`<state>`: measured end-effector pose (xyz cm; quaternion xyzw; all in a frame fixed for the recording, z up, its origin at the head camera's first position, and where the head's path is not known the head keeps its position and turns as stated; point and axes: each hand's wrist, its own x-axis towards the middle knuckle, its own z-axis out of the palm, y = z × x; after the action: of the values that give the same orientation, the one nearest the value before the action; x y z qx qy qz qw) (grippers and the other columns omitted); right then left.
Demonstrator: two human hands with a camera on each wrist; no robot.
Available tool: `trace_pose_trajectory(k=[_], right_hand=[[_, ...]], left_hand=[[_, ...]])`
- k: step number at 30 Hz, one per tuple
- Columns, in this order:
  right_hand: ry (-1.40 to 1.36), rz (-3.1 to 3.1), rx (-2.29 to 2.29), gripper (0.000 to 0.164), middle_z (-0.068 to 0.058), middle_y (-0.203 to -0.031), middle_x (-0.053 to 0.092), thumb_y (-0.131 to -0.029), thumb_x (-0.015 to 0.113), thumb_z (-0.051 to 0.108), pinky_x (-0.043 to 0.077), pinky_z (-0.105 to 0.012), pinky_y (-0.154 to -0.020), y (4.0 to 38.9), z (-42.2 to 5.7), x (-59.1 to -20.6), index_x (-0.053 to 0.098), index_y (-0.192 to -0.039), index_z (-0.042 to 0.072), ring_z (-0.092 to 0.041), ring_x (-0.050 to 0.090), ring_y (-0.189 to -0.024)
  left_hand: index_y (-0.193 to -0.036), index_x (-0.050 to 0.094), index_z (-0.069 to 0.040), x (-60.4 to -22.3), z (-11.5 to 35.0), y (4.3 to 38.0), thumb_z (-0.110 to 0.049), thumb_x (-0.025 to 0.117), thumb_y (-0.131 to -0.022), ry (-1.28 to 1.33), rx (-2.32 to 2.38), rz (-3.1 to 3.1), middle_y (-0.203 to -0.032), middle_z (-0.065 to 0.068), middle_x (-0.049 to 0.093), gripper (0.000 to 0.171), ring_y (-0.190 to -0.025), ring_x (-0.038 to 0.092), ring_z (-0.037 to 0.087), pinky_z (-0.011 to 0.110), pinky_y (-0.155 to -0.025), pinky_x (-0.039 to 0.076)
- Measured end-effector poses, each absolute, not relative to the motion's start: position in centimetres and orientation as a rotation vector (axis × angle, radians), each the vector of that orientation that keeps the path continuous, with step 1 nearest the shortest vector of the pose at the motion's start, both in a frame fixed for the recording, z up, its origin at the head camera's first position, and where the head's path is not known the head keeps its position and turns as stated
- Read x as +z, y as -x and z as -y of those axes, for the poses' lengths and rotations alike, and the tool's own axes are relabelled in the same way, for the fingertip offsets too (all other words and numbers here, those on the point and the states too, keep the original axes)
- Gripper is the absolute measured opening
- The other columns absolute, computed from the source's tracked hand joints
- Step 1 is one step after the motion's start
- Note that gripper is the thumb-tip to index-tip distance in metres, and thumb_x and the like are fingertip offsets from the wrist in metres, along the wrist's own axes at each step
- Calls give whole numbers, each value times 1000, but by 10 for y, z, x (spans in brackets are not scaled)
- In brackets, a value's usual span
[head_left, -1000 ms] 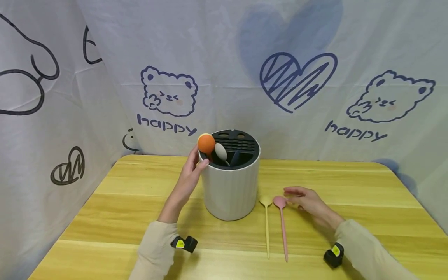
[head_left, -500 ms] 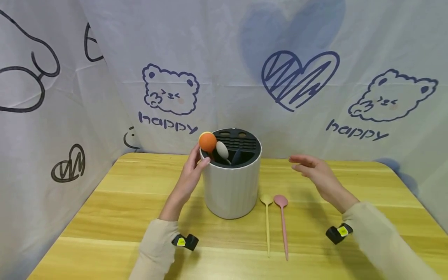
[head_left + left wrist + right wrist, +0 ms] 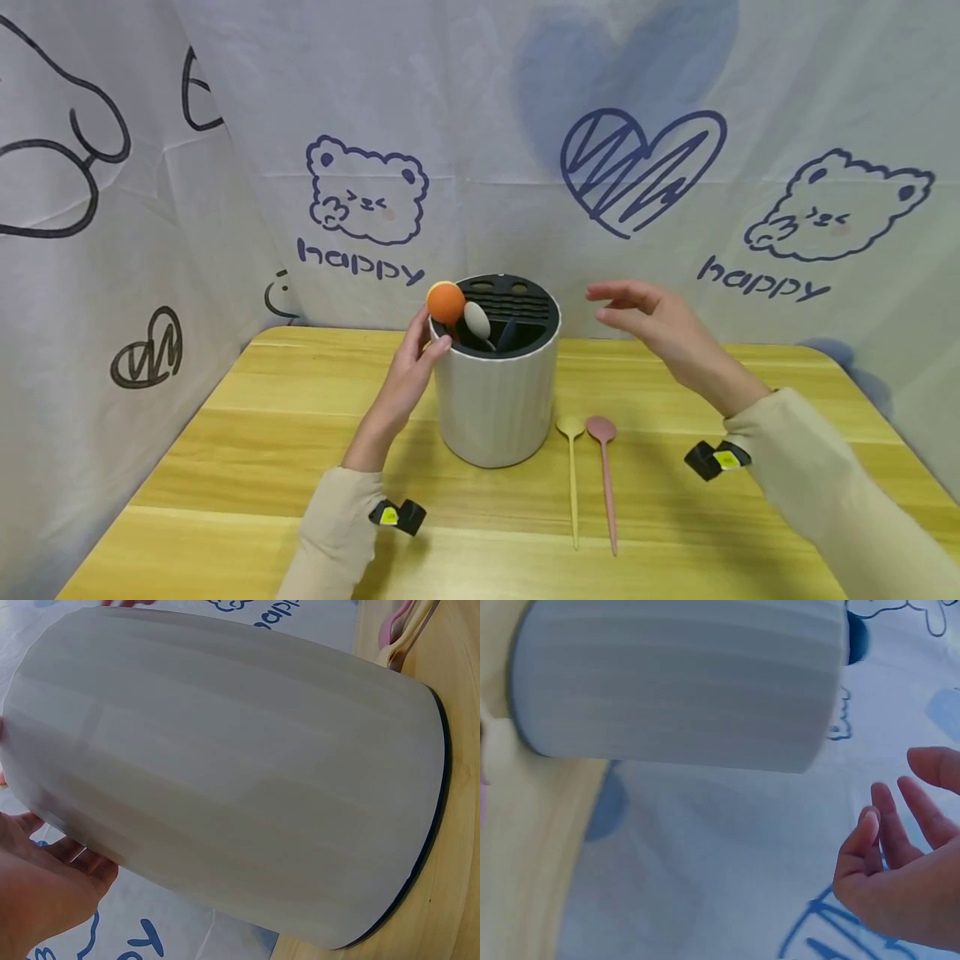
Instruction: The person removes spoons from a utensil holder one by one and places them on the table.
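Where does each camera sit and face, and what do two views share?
Head: on the head, facing forward and down at the container, yellow spoon and pink spoon; left hand, right hand and sleeves show.
Left wrist: on that wrist, facing the container's side; left hand at lower left.
Right wrist: on that wrist, facing container and printed cloth; right hand at lower right.
Shared: both wrist views show the container and table.

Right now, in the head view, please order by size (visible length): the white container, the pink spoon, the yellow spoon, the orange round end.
1. White container
2. Pink spoon and yellow spoon: nearly alike, so unranked
3. Orange round end
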<state>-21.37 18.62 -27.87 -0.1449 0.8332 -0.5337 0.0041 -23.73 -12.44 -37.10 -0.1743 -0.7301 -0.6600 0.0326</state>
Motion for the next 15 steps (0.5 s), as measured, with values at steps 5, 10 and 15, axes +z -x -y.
trace_pose_trajectory(k=[5, 10, 15], right_hand=[[536, -2633, -1631, 40, -11, -133, 56, -96, 60, 21, 36, -47, -103, 217, -178, -263, 57, -132, 4, -23, 49, -117], [573, -2567, -1642, 41, -10, -133, 56, -96, 60, 20, 35, -47, -105, 221, -169, -256, 56, -133, 4, -23, 50, -119], [573, -2436, -1711, 36, -11, -130, 58, -96, 58, 17, 39, -41, -98, 228, -164, -253, 58, -129, 1, -21, 50, -117]], left_hand=[[-155, 18, -10, -371, 124, 238, -30, 49, -97, 536, -2032, 2249, -158, 14, 20, 69, -142, 23, 30, 49, -115, 17], [-155, 17, -10, -370, 124, 238, -30, 48, -97, 532, -2035, 2254, -158, 13, 18, 69, -142, 22, 30, 49, -115, 17], [-155, 17, -10, -369, 124, 238, -31, 48, -97, 530, -2034, 2259, -158, 13, 18, 69, -142, 22, 30, 49, -115, 17]])
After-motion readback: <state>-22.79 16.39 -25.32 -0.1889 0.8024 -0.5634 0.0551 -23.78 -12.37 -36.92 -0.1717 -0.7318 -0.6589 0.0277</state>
